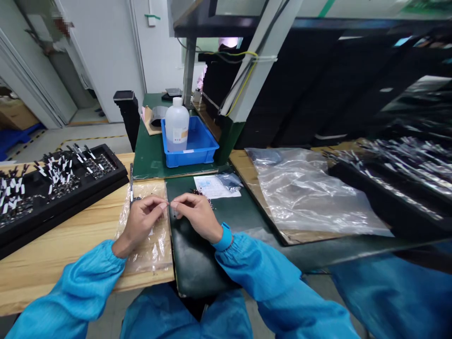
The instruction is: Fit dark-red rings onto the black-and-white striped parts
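Left hand (141,223) and right hand (197,215) close together, thin item (168,205) between them too small to tell, grip unclear. Dark bits (201,197) just beyond right hand, too tiny to identify. Printed sheet (215,187) unreadable. Bottle label (178,137) illegible. Black tray (60,188) cut off by left edge. Second tray (384,186) blurred, running off right edge.

Head cam, wide, aimed fwd/down at hands (141,223).

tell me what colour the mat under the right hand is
Dark green; the mat under the right hand shows best in the head view.
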### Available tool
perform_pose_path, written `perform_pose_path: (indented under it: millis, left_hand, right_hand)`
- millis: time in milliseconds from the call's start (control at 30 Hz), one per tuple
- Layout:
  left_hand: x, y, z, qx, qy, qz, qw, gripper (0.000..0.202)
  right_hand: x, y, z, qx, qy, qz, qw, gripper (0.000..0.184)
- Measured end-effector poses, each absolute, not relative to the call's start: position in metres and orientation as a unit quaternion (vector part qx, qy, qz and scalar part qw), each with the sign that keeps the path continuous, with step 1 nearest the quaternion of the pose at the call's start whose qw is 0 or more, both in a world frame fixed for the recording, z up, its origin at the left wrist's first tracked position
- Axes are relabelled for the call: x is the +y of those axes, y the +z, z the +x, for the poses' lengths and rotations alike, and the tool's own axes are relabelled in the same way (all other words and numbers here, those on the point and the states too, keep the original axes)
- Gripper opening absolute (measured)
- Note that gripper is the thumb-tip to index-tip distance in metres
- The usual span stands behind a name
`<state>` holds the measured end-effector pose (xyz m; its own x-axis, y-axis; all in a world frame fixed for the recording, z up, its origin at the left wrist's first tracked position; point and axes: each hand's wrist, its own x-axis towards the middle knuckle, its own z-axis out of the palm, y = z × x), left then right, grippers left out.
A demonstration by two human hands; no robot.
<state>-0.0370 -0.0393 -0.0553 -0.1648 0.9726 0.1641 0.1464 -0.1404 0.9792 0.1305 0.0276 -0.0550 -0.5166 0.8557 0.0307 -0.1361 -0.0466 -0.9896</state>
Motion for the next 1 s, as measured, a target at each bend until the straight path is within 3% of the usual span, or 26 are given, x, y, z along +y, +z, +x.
perform_pose_path:
  millis: [367, 633, 1000]
  left_hand:
    - [-0.0370, -0.0545, -0.0369, 0.526, 0.539, 0.537, 0.379, 0.020]
    - [-0.0366, -0.0600, -0.0394, 0.542, 0.511, 0.585, 0.322, 0.016]
    - [-0.0336, -0.0565, -0.0371, 0.567, 0.527, 0.490, 0.401, 0.023]
  right_hand:
    - [0.0282, -0.0568, 0.1338, -0.628, 0.630, -0.308, 0.337, 0.022]
    - [0.0267, -0.0592, 0.1327, -0.664, 0.610, -0.307, 0.306, 0.021]
    - [0.0236, -0.0644, 0.1283, -0.635, 0.613, -0.298, 0.364, 0.019]
